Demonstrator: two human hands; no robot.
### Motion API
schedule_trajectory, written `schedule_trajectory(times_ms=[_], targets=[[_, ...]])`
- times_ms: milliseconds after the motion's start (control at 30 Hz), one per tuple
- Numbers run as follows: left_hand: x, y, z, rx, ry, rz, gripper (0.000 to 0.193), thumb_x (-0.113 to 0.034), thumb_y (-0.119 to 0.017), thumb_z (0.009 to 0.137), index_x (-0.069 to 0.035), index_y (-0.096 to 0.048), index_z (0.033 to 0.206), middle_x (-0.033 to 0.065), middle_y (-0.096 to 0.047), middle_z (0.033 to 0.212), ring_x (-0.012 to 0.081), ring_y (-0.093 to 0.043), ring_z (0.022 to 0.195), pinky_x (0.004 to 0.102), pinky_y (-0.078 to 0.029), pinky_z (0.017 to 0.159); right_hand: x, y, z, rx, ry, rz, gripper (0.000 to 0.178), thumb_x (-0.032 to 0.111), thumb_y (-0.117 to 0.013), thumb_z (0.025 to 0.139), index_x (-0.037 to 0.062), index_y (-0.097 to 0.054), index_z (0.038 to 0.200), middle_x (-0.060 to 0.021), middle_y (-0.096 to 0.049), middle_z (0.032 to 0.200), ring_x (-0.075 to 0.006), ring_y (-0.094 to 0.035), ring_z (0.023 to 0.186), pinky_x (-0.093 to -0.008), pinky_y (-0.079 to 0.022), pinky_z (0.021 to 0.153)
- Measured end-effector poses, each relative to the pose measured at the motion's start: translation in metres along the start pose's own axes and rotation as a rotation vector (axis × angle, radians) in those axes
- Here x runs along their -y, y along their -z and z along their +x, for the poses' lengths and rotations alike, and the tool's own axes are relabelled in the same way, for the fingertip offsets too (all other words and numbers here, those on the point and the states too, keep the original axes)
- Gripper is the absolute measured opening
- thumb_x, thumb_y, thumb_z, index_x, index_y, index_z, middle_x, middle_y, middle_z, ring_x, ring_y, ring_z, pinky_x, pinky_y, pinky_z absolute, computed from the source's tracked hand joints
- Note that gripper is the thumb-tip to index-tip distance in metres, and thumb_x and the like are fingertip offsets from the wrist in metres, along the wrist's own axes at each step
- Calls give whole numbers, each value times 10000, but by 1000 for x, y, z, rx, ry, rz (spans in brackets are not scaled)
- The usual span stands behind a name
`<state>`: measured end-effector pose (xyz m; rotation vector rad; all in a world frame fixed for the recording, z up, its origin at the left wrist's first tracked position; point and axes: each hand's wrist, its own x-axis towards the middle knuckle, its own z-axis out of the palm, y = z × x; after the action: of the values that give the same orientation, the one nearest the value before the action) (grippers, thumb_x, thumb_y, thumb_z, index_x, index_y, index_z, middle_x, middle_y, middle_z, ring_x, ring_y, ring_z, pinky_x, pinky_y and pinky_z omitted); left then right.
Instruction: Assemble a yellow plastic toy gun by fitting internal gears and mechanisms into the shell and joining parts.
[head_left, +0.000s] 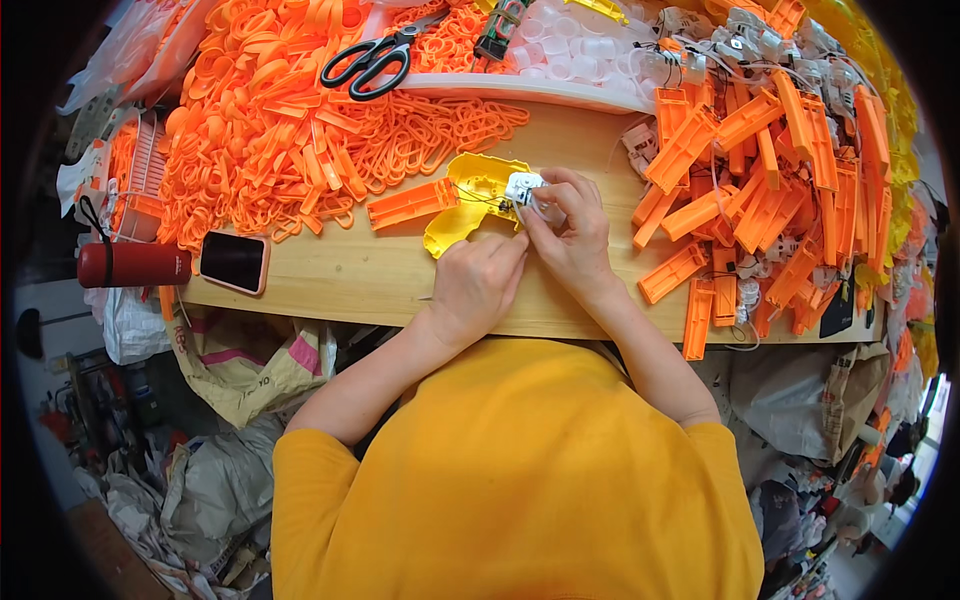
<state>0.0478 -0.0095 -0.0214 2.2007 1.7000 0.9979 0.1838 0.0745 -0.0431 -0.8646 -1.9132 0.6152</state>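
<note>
A yellow plastic half-shell (475, 182) lies on the wooden table in front of me. At its right end sits a small white plastic mechanism (522, 187), pinched by the thumb and fingers of my right hand (572, 230). Thin dark wires run from it across the shell toward an orange rectangular plastic case (411, 204) on the left. My left hand (474, 284) is closed, its fingertips at the shell's near edge by the right hand's thumb. What its fingers hold is hidden. A small dark point shows beside that wrist.
Orange plastic parts (270, 110) are heaped at the left, with black-handled scissors (375, 65) on top. A pile of wired orange cases (740, 200) stands at the right. A white tray (520, 85) lies behind. A phone (234, 262) and a red flask (135, 265) are near left.
</note>
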Motion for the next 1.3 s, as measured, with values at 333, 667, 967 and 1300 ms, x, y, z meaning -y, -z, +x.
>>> schedule_trajectory(times_ms=[333,667,967,1300], targets=[[0,5,-3,102,-78,-21,123,-105,-671,770,-49,-628,871,96,-570,715,259,-585,662,361,-444,620,0,4,1,22,12,-61,292,44,-759,698,18,-561,911,-167,-586,1056,-337,-553,970,-387,-467,811],[47,35,37,9,-138,164,92,-130,-701,743,-86,-647,802,42,-597,806,230,-566,888,444,-350,873,-1,12,4,71,98,-111,286,27,-757,720,14,-563,929,-171,-610,1051,-339,-587,965,-392,-486,803],[39,29,59,47,-67,-75,68,-110,-663,777,-51,-631,784,103,-602,736,303,-602,695,401,-467,622,-2,12,4,66,150,-142,334,15,-756,704,27,-546,963,-179,-605,1072,-352,-589,962,-396,-490,803],[41,20,58,132,167,17,77,-110,-634,772,-43,-655,802,146,-649,744,319,-638,722,409,-497,627,-7,10,1,34,175,-147,343,11,-756,699,20,-543,967,-184,-609,1066,-357,-599,949,-394,-497,796]])
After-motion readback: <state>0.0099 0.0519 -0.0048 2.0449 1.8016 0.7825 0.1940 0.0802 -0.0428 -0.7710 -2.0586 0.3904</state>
